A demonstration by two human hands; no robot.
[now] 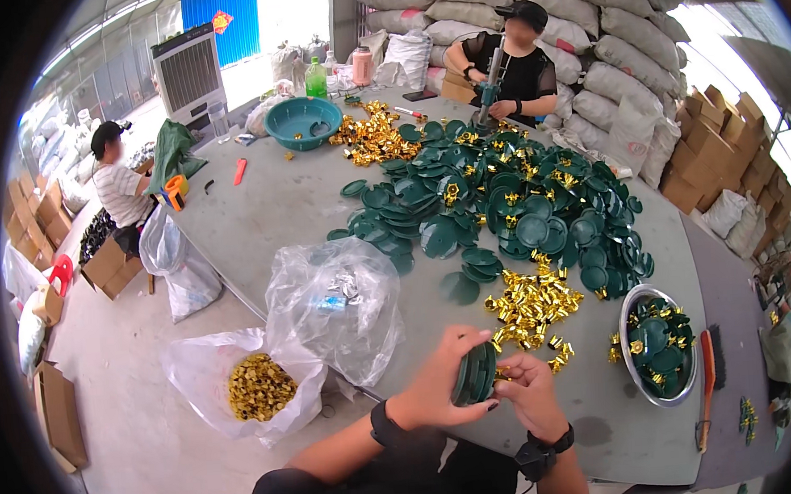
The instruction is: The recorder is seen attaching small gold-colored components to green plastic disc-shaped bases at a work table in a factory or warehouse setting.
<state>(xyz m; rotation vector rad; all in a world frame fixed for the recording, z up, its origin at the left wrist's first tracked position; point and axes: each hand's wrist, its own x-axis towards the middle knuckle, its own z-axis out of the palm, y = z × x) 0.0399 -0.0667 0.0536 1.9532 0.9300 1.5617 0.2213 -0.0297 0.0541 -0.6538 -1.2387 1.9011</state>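
My left hand (431, 381) is wrapped round a short stack of dark green round discs (475, 373), held on edge above the table's near side. Against the discs' right face, my right hand (530, 394) pinches what looks like a small gold piece, mostly hidden by the fingers. Just beyond my hands lies a heap of shiny gold pieces (534, 304). Behind it spreads a large pile of green discs (538, 232), some with gold pieces on them. To the right, a metal bowl (671, 402) holds green discs with gold pieces.
A clear plastic bag (319, 327) lies at the table's left edge, above a white sack (196, 360) of gold bits. A brush (708, 378) lies right of the bowl. Farther back are a teal basin (296, 136), orange-gold pieces (372, 136) and a co-worker (530, 74) at a hand-held tool.
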